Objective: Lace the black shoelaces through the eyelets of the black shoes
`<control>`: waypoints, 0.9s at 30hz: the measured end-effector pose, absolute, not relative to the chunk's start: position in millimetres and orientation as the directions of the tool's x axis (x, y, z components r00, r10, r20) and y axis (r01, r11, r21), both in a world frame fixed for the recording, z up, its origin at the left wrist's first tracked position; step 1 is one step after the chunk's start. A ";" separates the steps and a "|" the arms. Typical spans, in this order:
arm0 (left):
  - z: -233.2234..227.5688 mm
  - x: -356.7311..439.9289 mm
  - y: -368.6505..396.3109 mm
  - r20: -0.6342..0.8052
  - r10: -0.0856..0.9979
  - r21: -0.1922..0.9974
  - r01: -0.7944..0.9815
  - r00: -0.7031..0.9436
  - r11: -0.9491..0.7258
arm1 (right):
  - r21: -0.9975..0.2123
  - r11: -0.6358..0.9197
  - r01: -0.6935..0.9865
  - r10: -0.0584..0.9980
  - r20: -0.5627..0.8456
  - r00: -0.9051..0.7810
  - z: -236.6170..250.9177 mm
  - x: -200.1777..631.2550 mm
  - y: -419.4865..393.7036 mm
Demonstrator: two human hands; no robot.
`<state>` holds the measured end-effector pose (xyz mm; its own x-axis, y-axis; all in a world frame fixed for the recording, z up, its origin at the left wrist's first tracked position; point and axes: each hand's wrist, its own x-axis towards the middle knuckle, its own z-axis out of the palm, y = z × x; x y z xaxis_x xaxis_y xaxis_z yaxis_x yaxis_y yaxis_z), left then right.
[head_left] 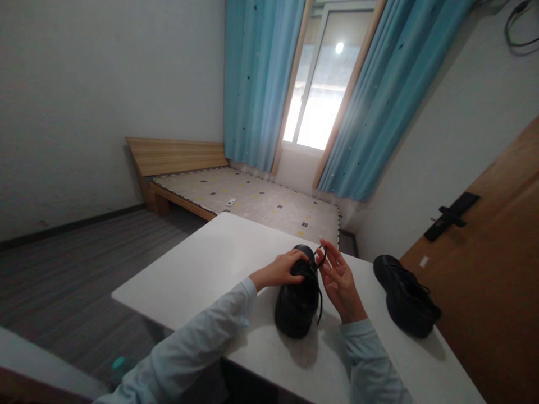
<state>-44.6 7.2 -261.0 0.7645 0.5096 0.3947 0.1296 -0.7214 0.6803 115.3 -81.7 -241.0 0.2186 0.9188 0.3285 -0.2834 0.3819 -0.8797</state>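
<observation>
Two hands (pixel 311 272), two black shoes (pixel 297 300).

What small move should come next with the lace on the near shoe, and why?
Probably draw the lace up and away with the right hand to take out the slack. That hand pinches a lace end above the near shoe, while the left hand rests on the shoe's top, steadying it on the white table. A strand hangs loose down the shoe's side.
</observation>
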 end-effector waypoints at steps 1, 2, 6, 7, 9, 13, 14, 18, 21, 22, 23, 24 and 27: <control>-260.6 -44.7 7.2 0.393 0.510 0.681 0.131 0.765 -0.721 | -0.886 0.376 -0.272 0.918 0.318 0.236 -242.1 116.0 -80.8; -260.3 -44.7 7.3 0.391 0.512 0.682 0.134 0.765 -0.719 | -0.890 0.370 -0.267 0.918 0.306 0.253 -243.3 116.8 -79.7; -259.7 -44.6 7.9 0.382 0.523 0.684 0.147 0.762 -0.715 | -0.888 0.374 -0.269 0.909 0.292 0.298 -247.7 120.9 -73.8; -259.6 -44.4 8.0 0.384 0.522 0.683 0.145 0.762 -0.716 | -0.888 0.378 -0.262 0.906 0.297 0.303 -248.2 122.2 -72.5; -258.9 -43.7 8.3 0.390 0.513 0.681 0.136 0.765 -0.719 | -0.897 0.383 -0.222 0.900 0.308 0.307 -248.1 125.7 -70.8; -256.4 -41.3 8.7 0.389 0.503 0.672 0.136 0.772 -0.728 | -0.931 0.354 -0.088 0.902 0.315 0.296 -245.6 134.9 -71.9; -255.9 -40.8 8.8 0.387 0.503 0.670 0.140 0.773 -0.730 | -0.935 0.349 -0.068 0.901 0.315 0.298 -245.1 136.7 -72.5; -255.7 -40.1 9.6 0.383 0.502 0.669 0.143 0.776 -0.730 | -0.936 0.346 -0.062 0.897 0.311 0.313 -245.2 137.7 -72.9; -257.1 -40.7 10.4 0.380 0.503 0.669 0.145 0.776 -0.729 | -0.917 0.384 -0.110 0.874 0.322 0.364 -243.8 136.1 -71.9; -257.6 -40.9 10.5 0.380 0.504 0.668 0.146 0.776 -0.729 | -0.903 0.405 -0.142 0.860 0.324 0.394 -242.5 136.2 -71.9; -258.1 -41.1 10.6 0.381 0.506 0.669 0.148 0.774 -0.729 | -0.888 0.425 -0.176 0.847 0.321 0.425 -240.9 136.8 -72.4; -258.4 -41.2 10.6 0.381 0.508 0.670 0.148 0.773 -0.728 | -0.873 0.441 -0.207 0.835 0.315 0.451 -239.1 137.8 -73.1; -259.0 -41.0 10.2 0.381 0.503 0.671 0.142 0.775 -0.728 | -0.865 0.439 -0.243 0.828 0.285 0.483 -234.9 142.0 -75.8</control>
<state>-41.0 10.2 -259.0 0.7754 0.5032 0.3815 0.1423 -0.7278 0.6708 142.0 -75.8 -234.9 0.4825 0.8282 0.2851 -0.2429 0.4392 -0.8649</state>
